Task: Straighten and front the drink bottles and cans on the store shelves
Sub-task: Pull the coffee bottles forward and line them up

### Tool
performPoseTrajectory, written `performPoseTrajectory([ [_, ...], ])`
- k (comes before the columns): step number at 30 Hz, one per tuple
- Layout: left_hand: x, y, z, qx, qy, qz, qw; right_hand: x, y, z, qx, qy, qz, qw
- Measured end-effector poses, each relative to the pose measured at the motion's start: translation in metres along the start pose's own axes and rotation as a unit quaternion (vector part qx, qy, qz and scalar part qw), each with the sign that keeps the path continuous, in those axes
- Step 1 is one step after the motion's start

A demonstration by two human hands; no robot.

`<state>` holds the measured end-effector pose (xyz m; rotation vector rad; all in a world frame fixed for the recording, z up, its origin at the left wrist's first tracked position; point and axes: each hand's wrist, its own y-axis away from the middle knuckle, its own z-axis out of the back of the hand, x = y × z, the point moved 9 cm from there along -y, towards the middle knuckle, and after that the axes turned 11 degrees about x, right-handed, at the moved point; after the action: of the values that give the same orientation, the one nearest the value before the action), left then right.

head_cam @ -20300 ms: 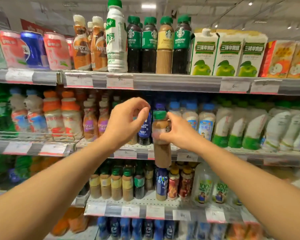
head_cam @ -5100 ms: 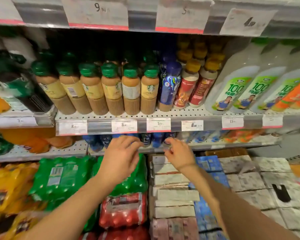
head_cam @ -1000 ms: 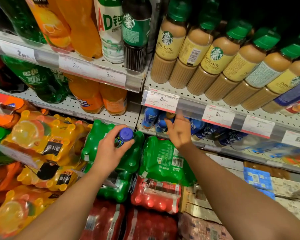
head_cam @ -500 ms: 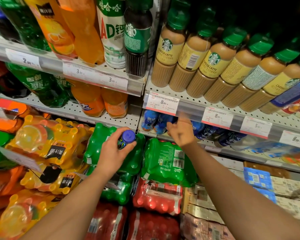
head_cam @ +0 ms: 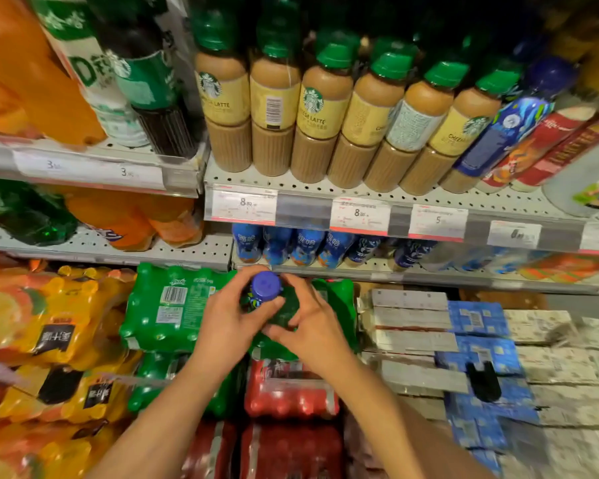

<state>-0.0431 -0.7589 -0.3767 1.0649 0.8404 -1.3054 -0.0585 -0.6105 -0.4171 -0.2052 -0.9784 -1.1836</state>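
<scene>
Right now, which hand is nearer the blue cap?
Left. The left hand grips the bottle just below the blue cap, thumb beside it. The right hand holds the bottle's lower right side, fingers a little farther from the cap.

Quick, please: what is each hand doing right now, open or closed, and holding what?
Left hand: closed, gripping the blue-capped bottle just below its cap.
Right hand: fingers curled round the same bottle from the other side.
</scene>
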Motion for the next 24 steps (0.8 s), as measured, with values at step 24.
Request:
performPoseTrajectory([
  [24, 0.109, -0.015, -0.160, 0.242, -0.485, 0.140, 0.829, -0.185, -0.009, 0.164, -0.291, -0.040, -0.213, 0.932],
])
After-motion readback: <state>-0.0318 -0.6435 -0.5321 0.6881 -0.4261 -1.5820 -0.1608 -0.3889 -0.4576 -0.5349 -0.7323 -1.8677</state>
